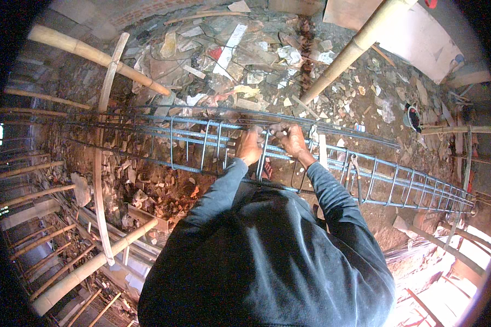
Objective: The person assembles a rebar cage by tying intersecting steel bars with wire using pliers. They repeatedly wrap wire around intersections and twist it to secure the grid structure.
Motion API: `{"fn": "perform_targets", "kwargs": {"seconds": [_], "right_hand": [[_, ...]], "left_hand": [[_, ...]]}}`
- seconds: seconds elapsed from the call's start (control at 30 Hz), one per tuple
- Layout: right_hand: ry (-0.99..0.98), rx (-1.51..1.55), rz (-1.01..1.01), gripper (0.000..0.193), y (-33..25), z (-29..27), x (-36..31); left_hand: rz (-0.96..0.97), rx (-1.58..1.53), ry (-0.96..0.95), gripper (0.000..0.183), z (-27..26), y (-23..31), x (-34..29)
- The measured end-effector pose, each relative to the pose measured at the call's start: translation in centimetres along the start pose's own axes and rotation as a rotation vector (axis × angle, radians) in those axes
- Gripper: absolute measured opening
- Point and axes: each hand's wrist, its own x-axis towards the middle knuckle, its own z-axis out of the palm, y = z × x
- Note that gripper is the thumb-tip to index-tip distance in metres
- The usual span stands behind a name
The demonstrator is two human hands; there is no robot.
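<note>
A long cage of steel rebar, with square stirrups along its bars, stretches across in front of me. My left hand is closed at the cage's far top bar, beside a stirrup. Just right of that stirrup, my right hand has its fingers curled and pressed together near the same bar. Whatever is between those fingertips is too small to make out. A pair of pincers hangs on the cage to the right of my right forearm.
Bamboo poles slant up around the work. A thin wooden upright crosses the cage's left end. Rubble and scraps cover the ground beyond. A pale sheet lies at the far right, with a round container nearer.
</note>
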Motion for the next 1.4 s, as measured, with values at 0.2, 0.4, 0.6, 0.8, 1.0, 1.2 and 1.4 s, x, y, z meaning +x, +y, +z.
{"fn": "perform_targets", "kwargs": {"seconds": [0.2,0.4,0.6,0.8,1.0,1.2,1.4], "right_hand": [[0.092,-0.306,-0.397,0.013,-1.1,-0.2,-0.6],[0.122,-0.412,-0.318,0.012,-1.2,0.4,-1.4],[0.017,-0.737,-0.496,0.018,-1.2,0.0,-1.1],[-0.126,-0.995,-0.992,0.022,-3.4,-1.8,2.1],[-0.326,-1.026,-0.974,0.010,-3.3,-1.6,6.2],[-0.573,-1.026,-0.333,0.032,-5.2,-1.5,6.6],[-0.296,-0.882,0.158,0.028,-5.9,0.3,6.1]], "left_hand": [[0.278,0.367,-0.101,0.036,-3.7,3.7,2.1],[0.299,0.392,-0.364,0.026,-7.7,5.7,8.7],[-0.046,0.212,-0.346,0.033,-5.5,6.9,13.3],[-0.229,0.267,-0.331,0.034,-2.0,5.9,15.8],[-0.040,0.221,-0.474,0.048,-3.3,4.7,17.5],[0.007,-0.269,0.240,0.034,-6.4,3.7,12.7],[-0.079,-0.305,0.297,0.027,-4.3,2.2,2.4]]}}
